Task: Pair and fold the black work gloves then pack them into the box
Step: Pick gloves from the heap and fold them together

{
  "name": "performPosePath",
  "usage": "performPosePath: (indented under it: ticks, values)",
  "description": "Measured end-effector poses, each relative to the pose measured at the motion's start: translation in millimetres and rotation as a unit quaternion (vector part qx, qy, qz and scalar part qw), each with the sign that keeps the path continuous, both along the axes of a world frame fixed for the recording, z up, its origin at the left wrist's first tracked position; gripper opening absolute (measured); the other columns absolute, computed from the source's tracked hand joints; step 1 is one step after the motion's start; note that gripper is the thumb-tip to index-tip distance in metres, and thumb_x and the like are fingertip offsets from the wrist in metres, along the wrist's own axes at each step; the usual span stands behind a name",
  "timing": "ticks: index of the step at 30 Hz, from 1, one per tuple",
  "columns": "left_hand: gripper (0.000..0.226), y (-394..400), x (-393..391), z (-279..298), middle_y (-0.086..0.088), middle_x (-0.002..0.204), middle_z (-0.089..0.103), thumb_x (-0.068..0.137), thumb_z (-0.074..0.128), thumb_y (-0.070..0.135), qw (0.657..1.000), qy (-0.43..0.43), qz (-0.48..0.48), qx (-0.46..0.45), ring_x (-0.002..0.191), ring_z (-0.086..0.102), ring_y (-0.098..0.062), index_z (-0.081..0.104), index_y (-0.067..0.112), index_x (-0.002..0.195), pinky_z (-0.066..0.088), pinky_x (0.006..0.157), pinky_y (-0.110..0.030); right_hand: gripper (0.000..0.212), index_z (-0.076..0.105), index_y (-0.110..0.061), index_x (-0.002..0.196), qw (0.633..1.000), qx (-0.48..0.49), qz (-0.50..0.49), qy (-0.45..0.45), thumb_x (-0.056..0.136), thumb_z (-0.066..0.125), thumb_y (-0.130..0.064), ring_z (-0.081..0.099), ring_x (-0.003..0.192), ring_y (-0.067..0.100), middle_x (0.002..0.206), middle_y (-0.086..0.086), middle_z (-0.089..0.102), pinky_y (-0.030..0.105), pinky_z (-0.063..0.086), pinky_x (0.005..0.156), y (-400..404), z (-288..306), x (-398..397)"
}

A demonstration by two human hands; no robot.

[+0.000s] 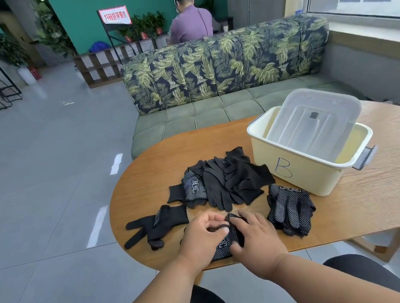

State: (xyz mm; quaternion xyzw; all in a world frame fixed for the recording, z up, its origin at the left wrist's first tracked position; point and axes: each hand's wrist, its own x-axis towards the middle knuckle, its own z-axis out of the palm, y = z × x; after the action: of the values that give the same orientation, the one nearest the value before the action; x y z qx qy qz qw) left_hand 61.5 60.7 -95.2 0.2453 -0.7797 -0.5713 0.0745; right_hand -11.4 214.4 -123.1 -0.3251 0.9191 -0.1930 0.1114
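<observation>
A black dotted glove [227,243] lies at the table's near edge between my hands. My left hand [204,237] grips its cuff with curled fingers. My right hand [257,235] pinches the cuff's other side and rests on the glove. Behind them sits a loose pile of black gloves [223,183]. A single glove [157,226] lies to the left with its fingers spread. A stack of dotted gloves [291,208] lies to the right. The cream box [298,167] marked "B" stands at the back right, its clear lid [316,123] tilted inside it.
The oval wooden table [377,197] ends just in front of my knees. A leaf-patterned green sofa [224,73] stands behind it. A person sits beyond the sofa with their back turned. Grey tiled floor lies to the left.
</observation>
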Motion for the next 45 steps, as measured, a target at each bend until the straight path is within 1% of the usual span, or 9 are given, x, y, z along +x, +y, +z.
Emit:
performPosePath:
  ticks: [3, 10, 14, 20, 25, 29, 33, 41, 45]
  values:
    - [0.012, 3, 3, -4, 0.016, 0.096, 0.078, 0.092, 0.071, 0.021, 0.998, -0.029, -0.030, -0.048, 0.095, 0.070, 0.003, 0.073, 0.031, 0.100, 0.053, 0.094, -0.025, 0.065, 0.040, -0.039, 0.155, 1.000, -0.017, -0.001, -0.020, 0.090, 0.044, -0.047, 0.020, 0.151, 0.016, 0.165, -0.009, 0.029, 0.039, 0.020, 0.124, 1, 2, -2]
    - [0.032, 7, 3, -15, 0.029, 0.097, 0.073, 0.093, 0.067, 0.010, 0.988, -0.035, -0.040, -0.146, 0.100, 0.063, 0.009, 0.069, 0.041, 0.100, 0.048, 0.096, -0.021, 0.074, 0.048, -0.038, 0.152, 0.998, -0.052, -0.011, -0.021, 0.086, 0.014, -0.046, 0.027, 0.149, 0.017, 0.163, -0.006, 0.035, 0.037, 0.024, 0.122, 2, 2, -4]
    - [0.040, 6, 3, -19, 0.026, 0.109, 0.063, 0.087, 0.075, 0.016, 0.980, -0.014, -0.032, -0.195, 0.110, 0.056, 0.008, 0.063, 0.046, 0.110, 0.046, 0.101, -0.019, 0.048, 0.049, -0.037, 0.150, 0.998, -0.059, -0.020, -0.010, 0.104, 0.036, -0.042, 0.029, 0.147, 0.015, 0.159, -0.009, 0.039, 0.034, 0.024, 0.121, 1, -1, -5]
    - [0.039, 7, 9, -13, 0.031, 0.117, 0.052, 0.084, 0.079, 0.029, 0.967, -0.008, -0.017, -0.254, 0.116, 0.046, 0.005, 0.061, 0.045, 0.114, 0.038, 0.102, -0.016, 0.041, 0.055, -0.035, 0.136, 0.994, -0.103, -0.042, 0.020, 0.096, 0.062, -0.041, 0.050, 0.127, 0.015, 0.133, -0.014, 0.058, 0.030, 0.036, 0.108, -1, -7, -2]
    - [0.020, -1, 26, -1, 0.024, 0.105, 0.050, 0.084, 0.074, 0.049, 0.938, -0.041, -0.005, -0.344, 0.108, 0.043, -0.003, 0.058, 0.041, 0.094, 0.039, 0.093, -0.022, 0.034, 0.056, -0.042, 0.129, 0.993, -0.111, -0.029, 0.034, 0.096, 0.063, -0.040, 0.047, 0.129, 0.017, 0.138, -0.011, 0.052, 0.034, 0.037, 0.109, -1, -11, -1]
    - [0.032, -11, 52, 14, 0.017, 0.088, 0.053, 0.085, 0.068, 0.060, 0.917, -0.105, 0.046, -0.383, 0.093, 0.050, -0.008, 0.058, 0.031, 0.077, 0.047, 0.076, -0.027, 0.014, 0.067, -0.041, 0.112, 0.994, -0.097, -0.026, 0.050, 0.099, 0.062, -0.040, 0.044, 0.136, 0.023, 0.149, -0.004, 0.051, 0.040, 0.035, 0.111, -2, -18, -1]
    - [0.030, -13, 76, 15, 0.018, 0.089, 0.053, 0.085, 0.068, 0.063, 0.915, -0.178, 0.048, -0.358, 0.090, 0.057, -0.007, 0.065, 0.033, 0.089, 0.050, 0.074, -0.026, 0.008, 0.068, -0.039, 0.103, 0.993, -0.103, -0.025, 0.055, 0.097, 0.063, -0.040, 0.047, 0.133, 0.023, 0.145, -0.007, 0.054, 0.041, 0.038, 0.107, -2, -18, 0]
    - [0.031, -1, 77, 21, 0.015, 0.097, 0.054, 0.086, 0.068, 0.060, 0.902, -0.214, 0.058, -0.372, 0.091, 0.057, -0.009, 0.060, 0.033, 0.098, 0.052, 0.073, -0.026, 0.049, 0.056, -0.040, 0.113, 0.997, -0.033, -0.013, 0.066, 0.084, 0.045, -0.078, 0.038, 0.136, 0.018, 0.144, -0.013, 0.045, 0.042, 0.029, 0.116, 1, -2, 11]
    - [0.030, 3, 75, 25, 0.012, 0.097, 0.054, 0.089, 0.064, 0.059, 0.889, -0.236, 0.041, -0.391, 0.091, 0.058, -0.011, 0.065, 0.031, 0.100, 0.055, 0.077, -0.028, 0.056, 0.049, -0.039, 0.112, 0.997, -0.003, -0.025, 0.073, 0.075, 0.045, -0.081, 0.035, 0.138, 0.021, 0.143, -0.009, 0.045, 0.043, 0.022, 0.122, -3, 7, 20]
